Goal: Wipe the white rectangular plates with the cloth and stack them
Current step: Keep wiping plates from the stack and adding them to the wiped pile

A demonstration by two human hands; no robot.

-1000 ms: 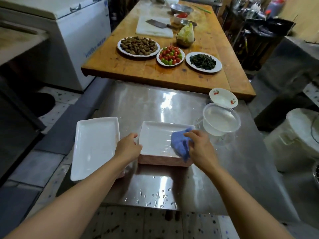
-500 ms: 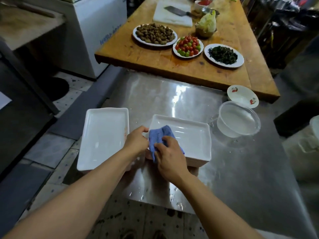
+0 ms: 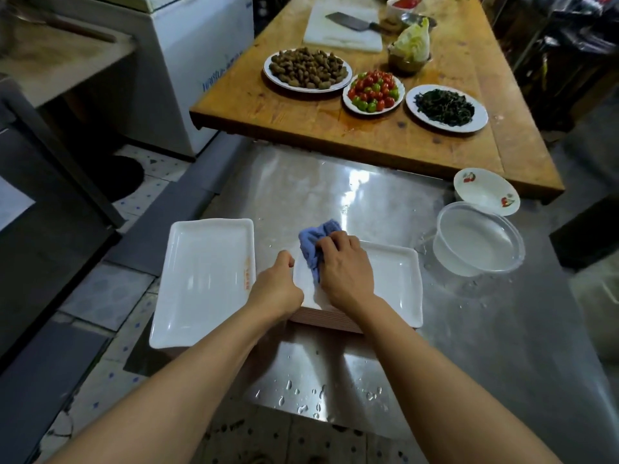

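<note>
A stack of white rectangular plates (image 3: 395, 283) sits on the steel table (image 3: 335, 195). My right hand (image 3: 345, 269) grips a bunched blue cloth (image 3: 316, 242) and presses it on the top plate's far left corner. My left hand (image 3: 276, 289) holds that plate's left rim, fingers curled over the edge. Another white rectangular plate (image 3: 204, 279) lies to the left, hanging partly over the table's left edge.
A clear plastic bowl of water (image 3: 477, 242) and a small flowered dish (image 3: 485, 190) stand at the right. Beyond is a wooden table (image 3: 301, 125) with plates of peanuts, tomatoes and greens. Water drops lie near the table's front edge.
My right hand has carried the cloth from the plate's right side to its left, then up to the far left corner. My left hand stays on the left rim.
</note>
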